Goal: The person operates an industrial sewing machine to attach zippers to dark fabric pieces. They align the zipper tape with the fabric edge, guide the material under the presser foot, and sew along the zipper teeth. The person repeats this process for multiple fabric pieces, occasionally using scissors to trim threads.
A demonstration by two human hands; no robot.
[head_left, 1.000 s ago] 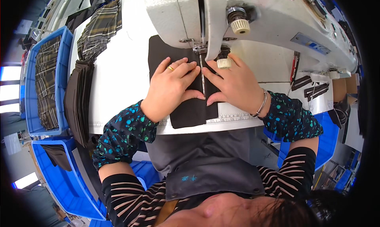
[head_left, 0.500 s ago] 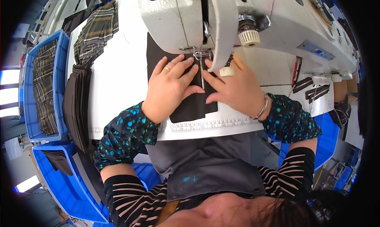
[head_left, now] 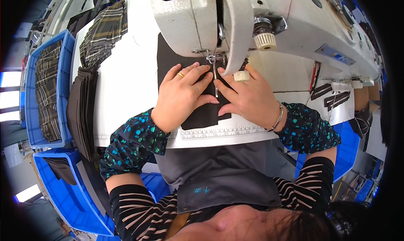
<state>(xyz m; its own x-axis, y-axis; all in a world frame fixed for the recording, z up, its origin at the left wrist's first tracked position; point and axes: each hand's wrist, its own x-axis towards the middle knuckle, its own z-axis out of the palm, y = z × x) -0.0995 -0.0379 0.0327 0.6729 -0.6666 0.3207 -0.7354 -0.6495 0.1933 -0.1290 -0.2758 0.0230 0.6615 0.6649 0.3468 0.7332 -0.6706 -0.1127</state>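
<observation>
A dark brown fabric piece point(head_left: 200, 117) lies flat beneath the head of a white sewing machine point(head_left: 311, 26). Down its middle runs a narrow strip with a light metallic line, seemingly a zipper point(head_left: 216, 87), whose far end is at the presser foot point(head_left: 215, 59). My left hand point(head_left: 179, 94) rests open on the fabric left of the strip, thumb pointing at its near end. To the right, my right hand point(head_left: 250, 96) also lies open, with fingers spread on the cloth and partly hidden behind a machine knob point(head_left: 242, 75). Both sets of fingertips are just short of the foot.
A printed ruler point(head_left: 210, 134) runs along the table's near edge. At left are a stack of dark fabric pieces point(head_left: 82, 115), plaid cloth point(head_left: 103, 35) and blue bins point(head_left: 67, 94). Short dark strips point(head_left: 336, 99) and a red-handled tool point(head_left: 314, 75) lie at right.
Very little differs. Both hands stay open on the fabric, their fingertips slightly nearer to me and a little farther from the presser foot.
</observation>
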